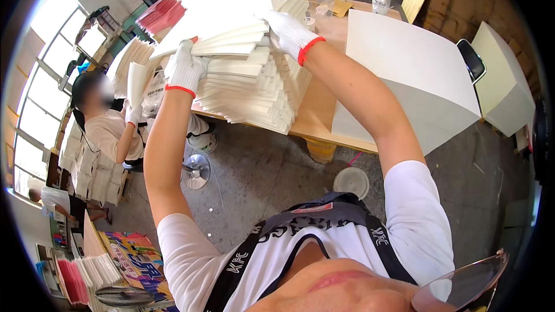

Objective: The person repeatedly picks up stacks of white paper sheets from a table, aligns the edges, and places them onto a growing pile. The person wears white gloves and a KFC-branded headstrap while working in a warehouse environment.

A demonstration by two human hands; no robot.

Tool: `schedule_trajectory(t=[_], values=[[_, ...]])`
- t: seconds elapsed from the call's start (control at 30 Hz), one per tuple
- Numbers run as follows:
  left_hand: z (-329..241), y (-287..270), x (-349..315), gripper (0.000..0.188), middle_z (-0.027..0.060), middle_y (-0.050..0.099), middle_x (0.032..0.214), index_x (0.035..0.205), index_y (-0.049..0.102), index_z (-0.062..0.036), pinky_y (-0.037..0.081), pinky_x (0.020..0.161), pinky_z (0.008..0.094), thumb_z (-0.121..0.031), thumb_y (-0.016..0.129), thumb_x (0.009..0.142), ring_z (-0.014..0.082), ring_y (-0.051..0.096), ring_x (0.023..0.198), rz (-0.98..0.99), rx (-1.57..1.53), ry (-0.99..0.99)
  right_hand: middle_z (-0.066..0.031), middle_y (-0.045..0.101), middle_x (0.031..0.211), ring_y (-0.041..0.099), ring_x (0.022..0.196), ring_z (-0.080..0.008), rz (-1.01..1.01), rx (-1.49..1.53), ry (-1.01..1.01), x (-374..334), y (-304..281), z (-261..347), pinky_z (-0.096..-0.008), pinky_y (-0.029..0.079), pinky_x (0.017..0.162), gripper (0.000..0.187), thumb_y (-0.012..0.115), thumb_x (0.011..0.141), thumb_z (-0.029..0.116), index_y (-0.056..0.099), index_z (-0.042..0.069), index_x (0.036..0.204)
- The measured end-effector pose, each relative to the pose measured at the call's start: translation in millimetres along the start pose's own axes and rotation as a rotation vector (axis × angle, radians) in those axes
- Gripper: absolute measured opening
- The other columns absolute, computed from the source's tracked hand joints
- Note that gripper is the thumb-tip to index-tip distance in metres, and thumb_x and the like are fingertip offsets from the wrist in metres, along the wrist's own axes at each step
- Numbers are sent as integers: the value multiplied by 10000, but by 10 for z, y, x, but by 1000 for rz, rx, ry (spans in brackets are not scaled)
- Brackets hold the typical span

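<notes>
A tall, uneven stack of white paper sheets [248, 95] stands on the wooden table in front of me, its layers fanned out at the edges. My left hand [186, 68], in a white knit glove with a red cuff, grips the near left edge of the upper sheets [222, 14]. Gloved the same way, my right hand [289, 32] is closed on the right edge of those sheets, its fingertips partly hidden among the paper. The upper sheets spread away from me between both hands.
A big block of white sheets [410, 63] covers the table's right side [317, 107]. At left, a co-worker [115, 130] handles a folded white sheet [136, 84] near pink sheets [162, 16]. A round metal stool base [196, 172] and a white bucket [351, 182] stand on the floor.
</notes>
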State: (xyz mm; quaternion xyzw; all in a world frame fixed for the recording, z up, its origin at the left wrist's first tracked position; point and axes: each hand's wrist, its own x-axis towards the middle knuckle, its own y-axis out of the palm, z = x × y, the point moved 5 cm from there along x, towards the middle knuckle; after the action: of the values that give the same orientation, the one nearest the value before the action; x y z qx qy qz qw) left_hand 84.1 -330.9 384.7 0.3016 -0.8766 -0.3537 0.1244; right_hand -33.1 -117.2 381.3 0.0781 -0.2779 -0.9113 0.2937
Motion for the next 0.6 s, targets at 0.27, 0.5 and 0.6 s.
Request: schedule_trajectory(t=[0.27, 0.5, 0.6], values=[[53, 53, -146, 214, 179, 539, 1270, 1139, 535, 9, 508, 1010, 551, -44, 547, 932, 352, 553, 1176, 31, 32, 68, -41, 606, 907, 579, 782, -147, 4, -34, -48, -354, 62, 83, -307, 487, 657, 266, 662, 878, 227, 587, 25, 1033], [-164, -406, -25, 287, 204, 473, 1351, 1194, 490, -24, 455, 1035, 615, -99, 583, 933, 360, 519, 1223, 149, -196, -120, -113, 647, 1079, 650, 927, -205, 145, 122, -122, -398, 95, 17, -335, 571, 799, 351, 642, 935, 229, 571, -14, 1178], [-13, -368, -959, 379, 201, 406, 1445, 1262, 469, -70, 384, 1063, 668, -177, 628, 935, 366, 446, 1318, 260, -426, 61, -143, 652, 1107, 672, 916, -214, 253, -202, 25, -1092, -270, 238, -370, 608, 735, 386, 590, 980, 240, 547, -39, 1243]])
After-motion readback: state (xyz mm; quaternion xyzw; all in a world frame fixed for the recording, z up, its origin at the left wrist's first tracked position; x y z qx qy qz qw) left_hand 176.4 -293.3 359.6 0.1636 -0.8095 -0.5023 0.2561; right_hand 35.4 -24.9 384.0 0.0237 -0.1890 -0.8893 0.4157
